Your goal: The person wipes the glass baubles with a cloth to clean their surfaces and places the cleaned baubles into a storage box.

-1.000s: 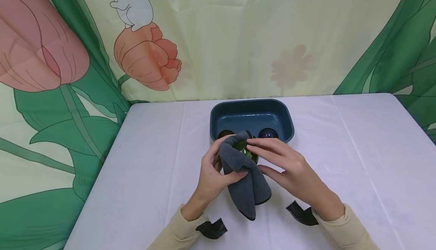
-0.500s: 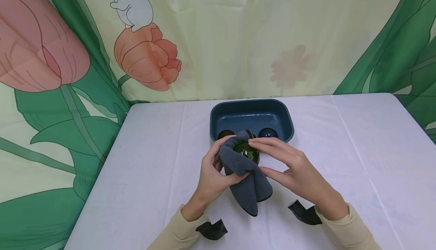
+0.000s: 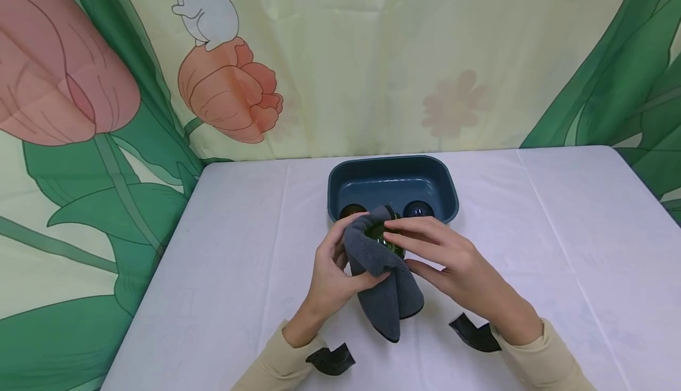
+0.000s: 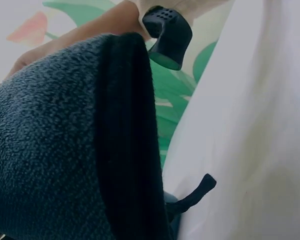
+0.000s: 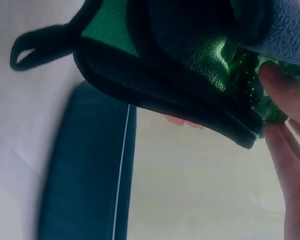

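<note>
My left hand (image 3: pixel 332 272) grips a grey plush cloth (image 3: pixel 372 255) with dark edging, which wraps partly round a shiny green glass ball (image 3: pixel 392 246). Held above the table, the ball shows only on its upper right side. My right hand (image 3: pixel 452 255) has its fingers over the ball's exposed face and its thumb lower down by the cloth. From the right wrist, fingers (image 5: pixel 285 95) pinch the patterned green glass ball (image 5: pixel 255 90) at the cloth's mouth. Folded cloth (image 4: pixel 50 135) fills much of the left wrist view and hides the left hand there.
A dark blue tray (image 3: pixel 393 163) stands behind the hands. Near its front wall sit a brown ball (image 3: pixel 353 209) and a dark blue ball (image 3: pixel 418 208). White cloth covers the table (image 3: pixel 239 231); a printed curtain (image 3: pixel 362 83) hangs behind it.
My right fingers lifted slightly off the green ball, showing more of it, then came back over it. The cloth's hanging end swung a little; my left hand kept its grip.
</note>
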A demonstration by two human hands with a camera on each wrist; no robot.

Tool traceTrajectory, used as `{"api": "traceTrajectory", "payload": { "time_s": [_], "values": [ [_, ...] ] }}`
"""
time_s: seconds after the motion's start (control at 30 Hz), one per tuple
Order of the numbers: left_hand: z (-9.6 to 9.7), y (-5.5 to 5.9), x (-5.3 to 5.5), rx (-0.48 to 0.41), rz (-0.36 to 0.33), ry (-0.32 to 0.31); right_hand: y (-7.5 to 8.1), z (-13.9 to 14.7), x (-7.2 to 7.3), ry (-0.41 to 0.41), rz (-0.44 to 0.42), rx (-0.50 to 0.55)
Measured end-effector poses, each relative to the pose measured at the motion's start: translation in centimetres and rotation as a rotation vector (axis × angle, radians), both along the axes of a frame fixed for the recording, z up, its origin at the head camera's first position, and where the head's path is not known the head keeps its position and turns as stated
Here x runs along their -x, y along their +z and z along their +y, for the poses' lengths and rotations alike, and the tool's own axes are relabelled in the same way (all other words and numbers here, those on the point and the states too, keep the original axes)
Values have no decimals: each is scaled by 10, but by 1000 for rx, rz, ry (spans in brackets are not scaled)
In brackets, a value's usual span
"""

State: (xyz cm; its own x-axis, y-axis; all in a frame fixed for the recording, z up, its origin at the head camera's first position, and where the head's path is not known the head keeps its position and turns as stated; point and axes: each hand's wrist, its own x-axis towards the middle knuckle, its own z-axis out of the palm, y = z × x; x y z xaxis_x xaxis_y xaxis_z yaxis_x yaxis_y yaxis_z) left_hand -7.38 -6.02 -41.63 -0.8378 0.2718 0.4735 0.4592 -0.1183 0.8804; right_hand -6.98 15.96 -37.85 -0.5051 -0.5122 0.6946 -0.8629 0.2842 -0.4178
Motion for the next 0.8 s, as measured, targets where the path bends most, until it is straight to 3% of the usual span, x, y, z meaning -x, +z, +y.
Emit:
{"api": "traceTrajectory", "payload": {
  "time_s": [0.23, 0.57, 0.8],
  "values": [
    [0, -2, 0, 14, -13, 2, -1, 0, -1, -17, -24, -1],
    [2, 0, -1, 15, 2, -9, -4, 1, -4, -68, -176, 65],
    [2, -1, 0, 26, -8, 19, -5, 4, -4, -100, -247, 1]
  ]
}}
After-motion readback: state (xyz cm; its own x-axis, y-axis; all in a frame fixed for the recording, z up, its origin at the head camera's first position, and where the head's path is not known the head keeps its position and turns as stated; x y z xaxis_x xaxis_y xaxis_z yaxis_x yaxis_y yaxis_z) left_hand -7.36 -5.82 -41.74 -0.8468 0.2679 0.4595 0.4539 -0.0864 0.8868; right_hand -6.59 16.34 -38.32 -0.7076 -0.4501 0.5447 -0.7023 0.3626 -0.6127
